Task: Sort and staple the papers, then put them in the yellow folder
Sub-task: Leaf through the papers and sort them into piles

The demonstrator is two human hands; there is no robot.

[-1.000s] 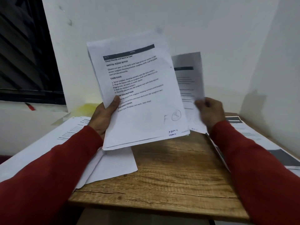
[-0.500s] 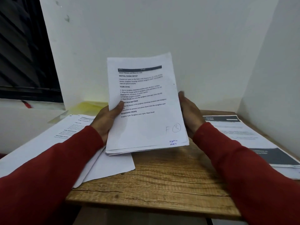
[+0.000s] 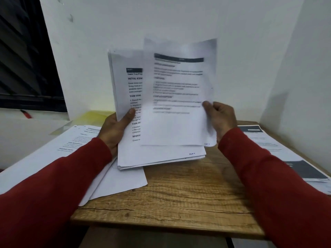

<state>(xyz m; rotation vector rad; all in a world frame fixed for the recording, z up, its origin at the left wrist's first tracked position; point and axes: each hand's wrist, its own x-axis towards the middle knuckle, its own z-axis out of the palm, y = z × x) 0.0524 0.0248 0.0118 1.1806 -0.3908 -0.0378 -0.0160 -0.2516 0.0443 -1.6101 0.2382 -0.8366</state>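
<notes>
My left hand [image 3: 114,129] grips a stack of printed papers [image 3: 161,156] upright above the wooden table, thumb on the front page. My right hand [image 3: 220,119] pinches the right edge of a single printed sheet [image 3: 177,97], which is blurred and lifted off the front of the stack toward the right. The page behind it now shows its left side with headings. The yellow folder [image 3: 93,116] lies flat at the back left of the table, mostly hidden behind my left hand and the papers. No stapler is in view.
Loose sheets [image 3: 123,183] lie on the wooden table [image 3: 179,199] under my left arm. More printed pages [image 3: 53,151] spread to the left, and another pile [image 3: 279,149] lies along the right wall. A dark window [image 3: 21,59] is at the left.
My right hand moved from the stack's right edge, took the top sheet and is drawing it up and right, uncovering a different page beneath. The stack has shifted slightly right.
</notes>
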